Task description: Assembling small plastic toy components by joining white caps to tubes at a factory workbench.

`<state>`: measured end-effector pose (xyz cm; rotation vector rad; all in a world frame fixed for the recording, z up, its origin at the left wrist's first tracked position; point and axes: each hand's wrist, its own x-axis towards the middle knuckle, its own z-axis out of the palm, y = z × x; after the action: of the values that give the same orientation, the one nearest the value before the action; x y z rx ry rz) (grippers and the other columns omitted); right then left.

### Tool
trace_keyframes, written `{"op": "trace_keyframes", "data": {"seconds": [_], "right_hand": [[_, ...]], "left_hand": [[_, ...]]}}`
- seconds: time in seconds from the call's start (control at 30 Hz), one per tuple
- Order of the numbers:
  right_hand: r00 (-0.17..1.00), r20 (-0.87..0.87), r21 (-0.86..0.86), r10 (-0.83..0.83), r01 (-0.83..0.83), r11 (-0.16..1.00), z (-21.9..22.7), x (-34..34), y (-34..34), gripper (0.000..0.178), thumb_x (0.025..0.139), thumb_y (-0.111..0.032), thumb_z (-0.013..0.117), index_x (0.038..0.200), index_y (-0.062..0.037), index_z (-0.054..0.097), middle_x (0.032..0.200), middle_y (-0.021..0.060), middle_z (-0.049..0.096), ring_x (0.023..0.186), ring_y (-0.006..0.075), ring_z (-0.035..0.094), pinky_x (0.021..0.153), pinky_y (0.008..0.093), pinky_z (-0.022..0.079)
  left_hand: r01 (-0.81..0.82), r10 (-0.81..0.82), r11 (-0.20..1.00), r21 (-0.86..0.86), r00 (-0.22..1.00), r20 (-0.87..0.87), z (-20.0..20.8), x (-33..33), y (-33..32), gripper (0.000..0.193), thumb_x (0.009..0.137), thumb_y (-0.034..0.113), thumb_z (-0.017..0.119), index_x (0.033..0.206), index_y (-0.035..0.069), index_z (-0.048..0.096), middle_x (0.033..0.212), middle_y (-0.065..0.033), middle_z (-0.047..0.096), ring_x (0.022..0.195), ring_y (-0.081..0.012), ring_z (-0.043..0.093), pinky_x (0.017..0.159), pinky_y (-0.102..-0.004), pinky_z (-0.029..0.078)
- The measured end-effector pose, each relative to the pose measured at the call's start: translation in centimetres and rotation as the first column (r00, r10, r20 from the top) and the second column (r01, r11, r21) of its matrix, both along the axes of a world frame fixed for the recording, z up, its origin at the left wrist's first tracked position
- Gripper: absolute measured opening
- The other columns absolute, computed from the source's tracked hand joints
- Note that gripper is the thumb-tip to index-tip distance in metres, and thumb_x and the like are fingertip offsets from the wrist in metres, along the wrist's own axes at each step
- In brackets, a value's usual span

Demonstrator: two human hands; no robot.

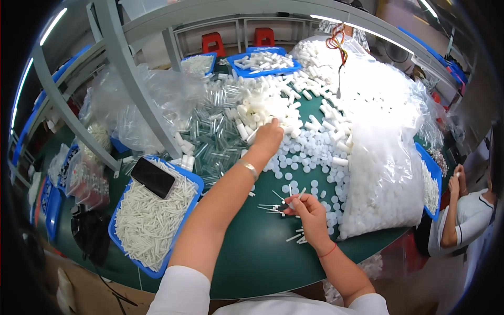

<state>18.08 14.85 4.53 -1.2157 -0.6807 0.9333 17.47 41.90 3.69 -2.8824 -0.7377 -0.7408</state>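
My left hand (269, 137) reaches into a heap of white cylinders (241, 130) in the middle of the table. Its fingers are bent and pinched together, and whatever lies between them is hidden. Closer to me, my right hand (311, 214) is closed on a thin white stick (299, 195) held at thumb and fingertips. Several thin rods with dark parts (272, 210) lie or stick out just left of these fingers. Small translucent round caps (294, 160) spread between and beyond my two hands. Clear tubes (215, 139) are heaped left of the cylinders.
At left, a blue tray (112, 231) of thin white sticks carries a black phone (153, 177). A large plastic bag (383, 205) of white parts stands at right. Grey frame posts (137, 79) rise at left. A wire bundle (338, 50) hangs overhead. Another person's hands (457, 181) work at far right.
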Motion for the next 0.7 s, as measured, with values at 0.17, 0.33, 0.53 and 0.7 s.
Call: {"op": "trace_keyframes", "data": {"seconds": [0.17, 0.33, 0.53, 0.7], "right_hand": [[0.999, 0.042, 0.014, 0.03, -0.031, 0.999, 0.4, -0.5, -0.3, 0.016, 0.096, -0.014, 0.053, 0.1, 0.0008, 0.058, 0.098, 0.0093, 0.064, 0.079, 0.0134, 0.063, 0.075, 0.0254, 0.05], [0.997, 0.065, 0.066, -0.049, 0.044, 0.997, 0.1, -0.1, -0.6, 0.015, 0.095, -0.01, 0.056, 0.102, 0.0028, 0.06, 0.095, 0.0073, 0.064, 0.078, 0.0113, 0.062, 0.071, 0.023, 0.05], [0.92, 0.335, 0.206, -0.205, 0.141, 0.968, 0.5, -0.2, -0.3, 0.014, 0.094, -0.005, 0.056, 0.105, 0.002, 0.061, 0.098, 0.0027, 0.063, 0.078, 0.0062, 0.054, 0.074, 0.0199, 0.045], [0.877, 0.472, 0.287, -0.091, -0.056, 0.956, 1.2, -2.5, -1.1, 0.016, 0.088, 0.005, 0.057, 0.102, 0.0032, 0.064, 0.102, 0.0077, 0.059, 0.088, 0.0117, 0.055, 0.073, 0.0204, 0.043]], "left_hand": [[0.046, -0.047, 0.999, -0.024, 0.999, -0.028, -0.3, 0.9, 1.0, 0.008, 0.081, 0.013, 0.061, 0.087, 0.007, 0.062, 0.091, -0.0138, 0.062, 0.08, -0.0317, 0.066, 0.067, -0.0421, 0.054], [0.108, -0.039, 0.952, -0.285, 0.971, 0.236, 1.0, -2.4, -3.9, 0.018, 0.087, 0.024, 0.059, 0.092, 0.006, 0.057, 0.086, -0.0126, 0.063, 0.082, -0.0345, 0.063, 0.067, -0.0448, 0.05], [0.406, 0.13, 0.255, -0.878, 0.885, 0.447, 3.0, -12.1, -14.6, 0.031, 0.092, 0.031, 0.061, 0.109, 0.005, 0.061, 0.069, 0.0012, 0.059, 0.053, -0.0043, 0.053, 0.048, -0.0205, 0.043], [0.544, 0.244, -0.236, -0.805, 0.835, 0.493, 4.3, -17.7, -19.1, 0.035, 0.097, 0.027, 0.053, 0.121, 0.001, 0.051, 0.087, -0.0028, 0.059, 0.057, -0.0039, 0.049, 0.051, -0.017, 0.039]]}}
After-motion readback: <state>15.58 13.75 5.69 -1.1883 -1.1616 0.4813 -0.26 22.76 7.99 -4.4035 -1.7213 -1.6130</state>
